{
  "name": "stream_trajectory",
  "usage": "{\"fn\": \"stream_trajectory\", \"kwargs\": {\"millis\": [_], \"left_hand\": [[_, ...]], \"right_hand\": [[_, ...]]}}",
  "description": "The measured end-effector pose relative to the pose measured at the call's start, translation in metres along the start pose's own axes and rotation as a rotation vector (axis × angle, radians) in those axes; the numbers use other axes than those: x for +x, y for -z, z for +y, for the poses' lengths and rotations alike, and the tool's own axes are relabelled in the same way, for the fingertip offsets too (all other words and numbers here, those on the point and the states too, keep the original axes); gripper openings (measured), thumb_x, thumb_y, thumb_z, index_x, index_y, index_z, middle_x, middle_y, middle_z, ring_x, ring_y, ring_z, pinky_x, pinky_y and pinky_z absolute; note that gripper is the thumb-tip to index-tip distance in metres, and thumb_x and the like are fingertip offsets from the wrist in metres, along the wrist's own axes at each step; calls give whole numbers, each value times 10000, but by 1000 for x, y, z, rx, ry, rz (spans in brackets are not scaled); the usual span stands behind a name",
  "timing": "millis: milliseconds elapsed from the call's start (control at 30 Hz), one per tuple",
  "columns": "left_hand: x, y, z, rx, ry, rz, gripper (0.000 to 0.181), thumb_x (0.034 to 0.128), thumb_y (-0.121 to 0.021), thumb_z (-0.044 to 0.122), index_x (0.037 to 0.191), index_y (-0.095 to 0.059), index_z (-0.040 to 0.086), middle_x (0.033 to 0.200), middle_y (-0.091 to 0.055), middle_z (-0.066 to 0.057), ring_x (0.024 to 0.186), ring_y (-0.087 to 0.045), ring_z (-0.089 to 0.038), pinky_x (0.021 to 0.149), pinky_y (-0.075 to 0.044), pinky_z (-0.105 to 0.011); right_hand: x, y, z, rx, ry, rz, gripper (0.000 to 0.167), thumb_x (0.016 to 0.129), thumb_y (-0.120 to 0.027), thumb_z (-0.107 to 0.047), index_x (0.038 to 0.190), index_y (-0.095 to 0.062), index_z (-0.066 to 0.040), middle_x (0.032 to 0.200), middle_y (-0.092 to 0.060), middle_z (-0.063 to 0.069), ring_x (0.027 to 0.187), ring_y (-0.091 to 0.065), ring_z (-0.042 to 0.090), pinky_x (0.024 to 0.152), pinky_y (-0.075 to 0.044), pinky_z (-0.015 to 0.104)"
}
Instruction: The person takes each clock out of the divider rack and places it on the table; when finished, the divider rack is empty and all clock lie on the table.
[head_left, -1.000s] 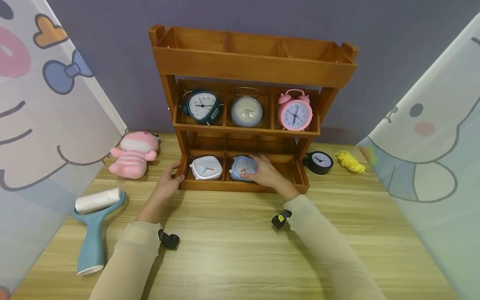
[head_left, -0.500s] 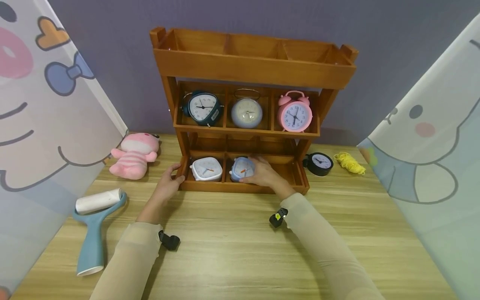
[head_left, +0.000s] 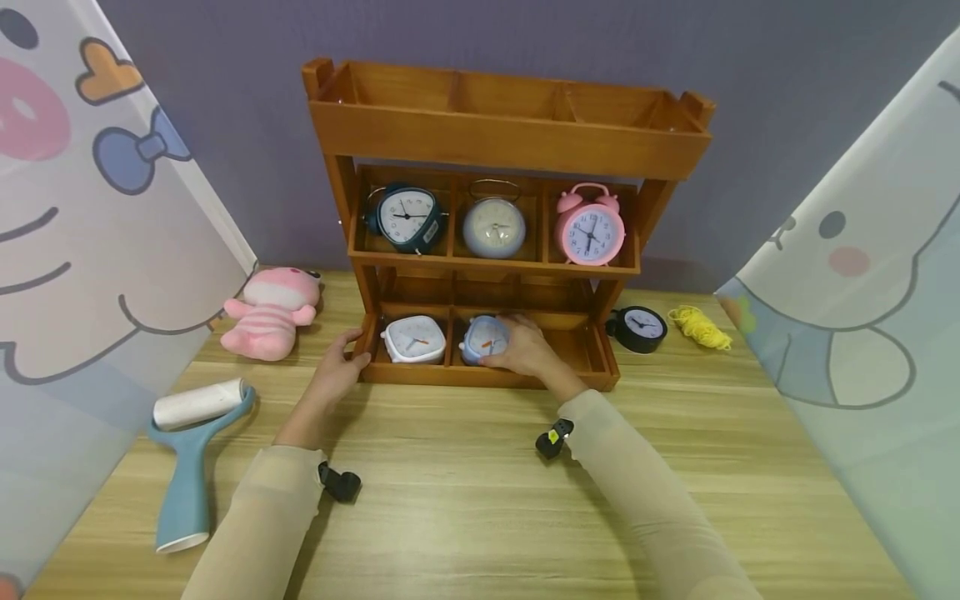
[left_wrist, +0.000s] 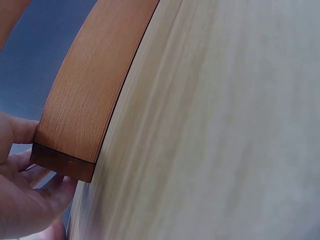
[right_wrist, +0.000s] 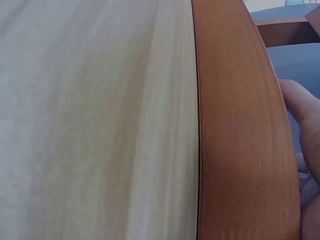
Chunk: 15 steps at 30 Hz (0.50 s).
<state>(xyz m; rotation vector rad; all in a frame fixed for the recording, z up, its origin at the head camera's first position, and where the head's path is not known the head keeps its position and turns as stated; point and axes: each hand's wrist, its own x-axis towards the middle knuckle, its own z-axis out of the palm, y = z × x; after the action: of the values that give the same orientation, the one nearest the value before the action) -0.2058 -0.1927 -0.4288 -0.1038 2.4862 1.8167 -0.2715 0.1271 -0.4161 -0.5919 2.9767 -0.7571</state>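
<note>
A brown wooden rack (head_left: 510, 143) with three tiers stands at the back of the table. My left hand (head_left: 335, 367) holds the left end of its bottom tier; in the left wrist view the thumb lies on the front board (left_wrist: 95, 85) and the fingers bend about its end. My right hand (head_left: 527, 348) grips a light blue alarm clock (head_left: 480, 333) in the bottom middle compartment, thumb at its lower edge, fingers at its upper right. The hand hides the clock's right side. To its left sits a white alarm clock (head_left: 415, 339). The right wrist view hides the clock behind the board.
The middle tier bears a dark green clock (head_left: 407, 215), a round pale clock (head_left: 494, 227) and a pink twin-bell clock (head_left: 592, 232). A black clock (head_left: 640, 328) and yellow yarn (head_left: 700, 326) lie right of the rack. A pink plush toy (head_left: 272, 312) and lint roller (head_left: 184, 475) lie left.
The right hand has shifted slightly left with its grip on the blue clock, which has turned a little and now shows less of its right side. The left hand stays on the rack.
</note>
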Motion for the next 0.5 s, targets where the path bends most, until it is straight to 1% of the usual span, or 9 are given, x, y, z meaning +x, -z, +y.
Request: {"fn": "stream_trajectory", "kwargs": {"millis": [167, 300, 400, 500], "left_hand": [[1, 0, -2, 12, -5, 1, 557, 1017, -452, 55, 1521, -225, -12, 1502, -258, -293, 1283, -349, -420, 1006, -342, -518], [2, -1, -4, 20, -9, -2, 556, 1016, -449, 61, 1520, -226, -13, 1496, -264, -298, 1275, -360, -428, 998, -350, -522], [2, 0, -4, 22, -6, -1, 558, 1015, -446, 62, 1522, -225, -9, 1487, -278, -302, 1266, -373, -425, 988, -361, -515], [2, 1, -4, 16, -1, 0, 561, 1017, -441, 63, 1527, -218, 0, 1477, -293, -301, 1256, -389, -417, 973, -376, -502]], "right_hand": [[0, -1, 1, 8, 20, 30, 892, 688, -865, -414, 1380, -509, 22, 1411, -477, 181, 1328, -349, 383, 1078, -267, 485], [-1, 0, 0, 14, 7, 34, 912, 691, -863, -427, 1396, -494, 18, 1424, -462, 185, 1333, -341, 376, 1073, -292, 464], [-2, 4, -4, 38, -8, 40, 920, 692, -861, -425, 1409, -483, 10, 1425, -452, 200, 1327, -343, 380, 1055, -324, 466], [-4, 11, -10, 49, -6, 52, 915, 691, -860, -419, 1409, -485, 5, 1411, -456, 219, 1311, -358, 387, 1036, -346, 477]]}}
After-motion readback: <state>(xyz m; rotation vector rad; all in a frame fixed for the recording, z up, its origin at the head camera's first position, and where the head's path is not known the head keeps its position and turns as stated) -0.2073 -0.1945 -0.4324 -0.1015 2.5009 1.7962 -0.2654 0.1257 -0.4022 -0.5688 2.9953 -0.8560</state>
